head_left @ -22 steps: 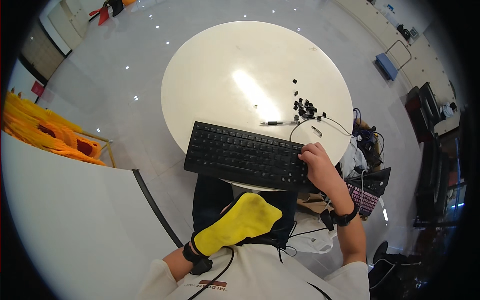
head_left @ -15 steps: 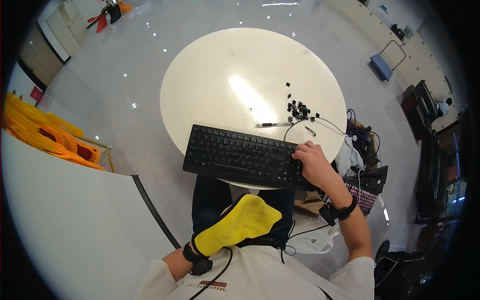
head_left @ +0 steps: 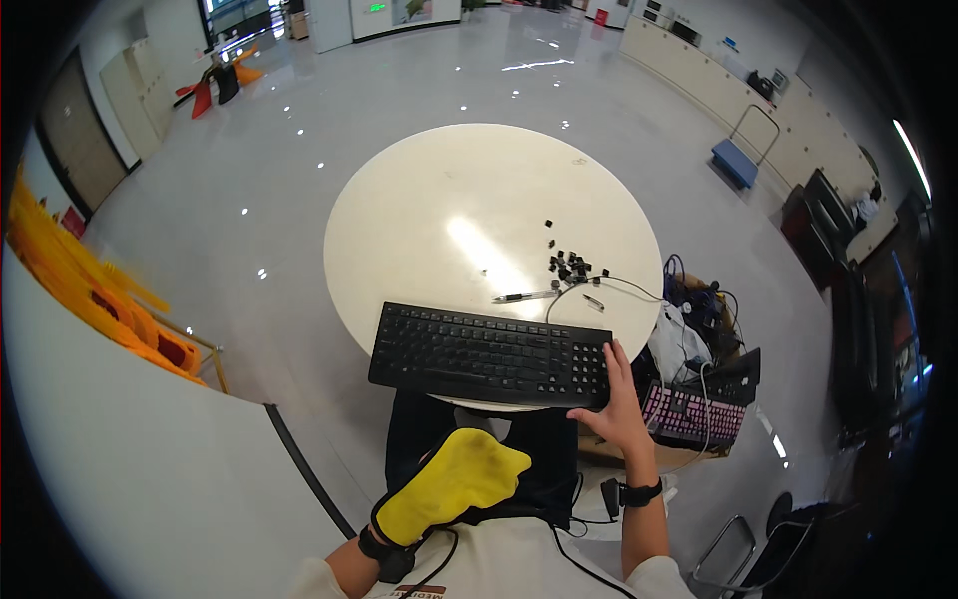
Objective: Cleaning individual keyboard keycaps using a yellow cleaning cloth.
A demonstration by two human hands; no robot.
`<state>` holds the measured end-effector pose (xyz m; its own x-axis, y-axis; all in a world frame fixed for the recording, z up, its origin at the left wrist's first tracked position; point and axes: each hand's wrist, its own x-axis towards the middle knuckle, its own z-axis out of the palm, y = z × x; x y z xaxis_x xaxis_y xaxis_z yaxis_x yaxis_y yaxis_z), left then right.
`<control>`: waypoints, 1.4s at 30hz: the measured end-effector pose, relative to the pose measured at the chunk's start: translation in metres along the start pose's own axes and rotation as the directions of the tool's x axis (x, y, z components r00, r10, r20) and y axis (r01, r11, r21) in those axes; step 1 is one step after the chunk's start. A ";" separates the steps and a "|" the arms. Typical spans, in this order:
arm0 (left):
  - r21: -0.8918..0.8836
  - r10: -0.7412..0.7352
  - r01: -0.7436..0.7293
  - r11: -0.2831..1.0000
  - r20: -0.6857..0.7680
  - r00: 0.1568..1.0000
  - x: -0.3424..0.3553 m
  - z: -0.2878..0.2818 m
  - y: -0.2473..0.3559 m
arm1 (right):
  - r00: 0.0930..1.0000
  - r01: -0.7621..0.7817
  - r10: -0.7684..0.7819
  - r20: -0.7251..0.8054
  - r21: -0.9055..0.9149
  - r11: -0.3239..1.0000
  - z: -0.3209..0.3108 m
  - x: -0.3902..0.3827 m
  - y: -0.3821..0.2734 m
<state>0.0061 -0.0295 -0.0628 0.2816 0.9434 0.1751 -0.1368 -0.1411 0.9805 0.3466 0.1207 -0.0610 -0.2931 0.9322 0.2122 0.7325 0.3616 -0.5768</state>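
A black full-size keyboard [head_left: 469, 351] lies across the near edge of a round cream table [head_left: 399, 220], its number pad partly stripped of keycaps. At its right end is my right hand [head_left: 617, 407], open, with fingers stretched along the side edge and the thumb spread toward the front corner. A yellow cloth glove [head_left: 469, 474] covers my left hand [head_left: 429, 499], which rests over my lap, apart from the keyboard; its fingers are hidden by the cloth. Loose black keycaps [head_left: 571, 268] form a small pile behind the keyboard. Beside them lie a pen [head_left: 524, 297] and a small metallic piece [head_left: 594, 302].
A cable [head_left: 634, 290] runs over the table's right side. Right of the table sit a box of tangled cables [head_left: 704, 299] and a pink-keyed keyboard [head_left: 689, 414]. A white panel [head_left: 150, 479] stands at left, a blue trolley [head_left: 735, 163] far right.
My right hand has come off the number pad keys to the keyboard's right edge, and its fingers have straightened. The view has tilted up. My gloved left hand stays over my lap.
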 end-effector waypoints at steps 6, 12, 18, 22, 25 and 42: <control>-0.122 -0.057 0.059 0.991 0.020 0.998 0.003 0.005 0.004 | 0.991 0.133 -0.131 -0.038 0.051 0.990 0.013 0.003 -0.001; -0.198 -0.092 0.095 0.976 0.024 0.995 0.003 0.011 0.006 | 0.992 0.127 -0.128 0.018 0.050 0.991 0.013 0.007 -0.003; -0.250 -0.111 0.114 0.962 0.028 0.993 0.005 0.012 0.007 | 0.993 0.090 -0.092 0.073 0.032 0.995 0.018 0.006 -0.005; -0.274 -0.116 0.121 0.954 0.036 0.993 0.008 0.013 0.007 | 0.995 0.083 -0.084 0.054 0.031 0.996 0.026 0.005 0.003; -0.287 -0.114 0.119 0.950 0.037 0.993 0.010 0.013 0.009 | 0.992 0.128 -0.127 -0.019 0.082 0.988 0.029 0.009 0.001; -0.439 -0.068 0.057 0.897 -0.009 0.998 -0.014 0.006 0.022 | 0.723 0.592 -0.398 0.564 -0.209 0.779 0.061 0.128 -0.110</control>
<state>0.0052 -0.0478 -0.0429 0.2816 0.9535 0.1070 -0.5231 0.0591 0.8502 0.1914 0.1994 -0.0183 -0.8505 0.5224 -0.0617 0.5251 0.8360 -0.1591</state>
